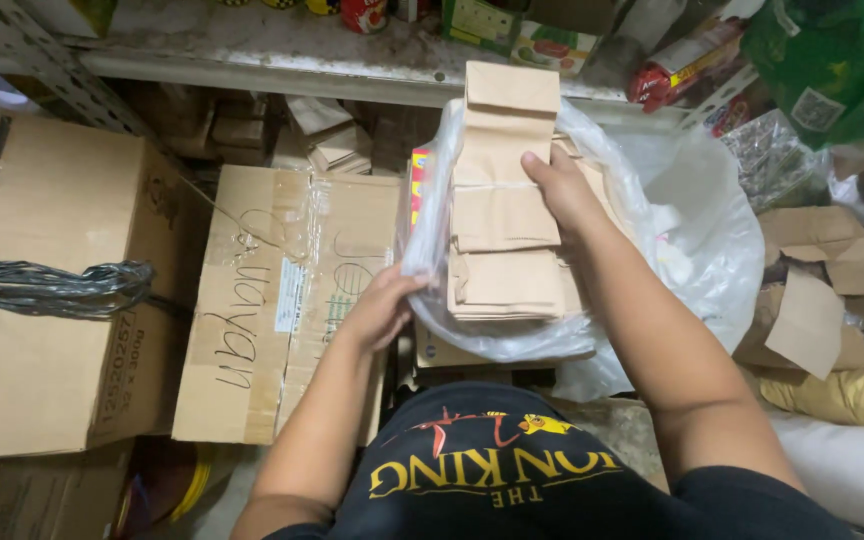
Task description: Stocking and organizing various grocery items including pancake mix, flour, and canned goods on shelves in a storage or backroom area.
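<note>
Right hand: the right hand (560,185) grips the stack of brown paper bags (505,200) at its right edge, thumb across the front, fingers hidden behind.
Left hand: the left hand (384,305) pinches the lower left rim of the clear plastic bag (692,230) — closed on the film, holding the mouth wide.
Where the stack is: straight ahead of the chest, partly inside the plastic bag, its top end poking above the rim.
Long axis: runs away from the person, toward the metal shelf (282,55).
Nearer hand: the right, already on the stack; the left sits lower and to the side.
Around: cardboard boxes (282,290) at left — torn cardboard scraps (812,290) at right.
</note>
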